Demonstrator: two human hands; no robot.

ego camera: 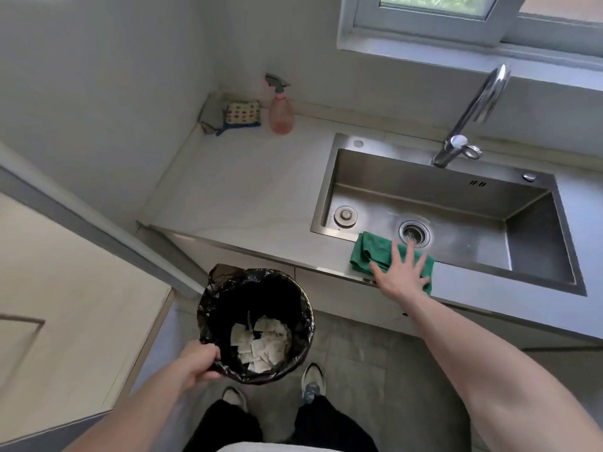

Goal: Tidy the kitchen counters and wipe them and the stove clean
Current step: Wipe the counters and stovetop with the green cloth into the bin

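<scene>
A green cloth (pixel 372 252) lies crumpled on the front rim of the steel sink (pixel 329 177). My right hand (pixel 401 272) rests flat on top of it, fingers spread. Lower left, my left hand (pixel 199 360) grips the rim of a round bin lined with a black bag (pixel 212 308), held above the floor just in front of the counter edge. Several white paper scraps (pixel 261 347) lie at the bottom of the bin. The pale counter (pixel 235 184) stretches left of the sink.
In the far left corner of the counter stand a pink spray bottle (pixel 280 112) and a patterned sponge cloth (pixel 243 115). A tall chrome tap (pixel 470 115) rises behind the sink under a window. A door (pixel 65 288) is at left, and my feet are on grey floor tiles.
</scene>
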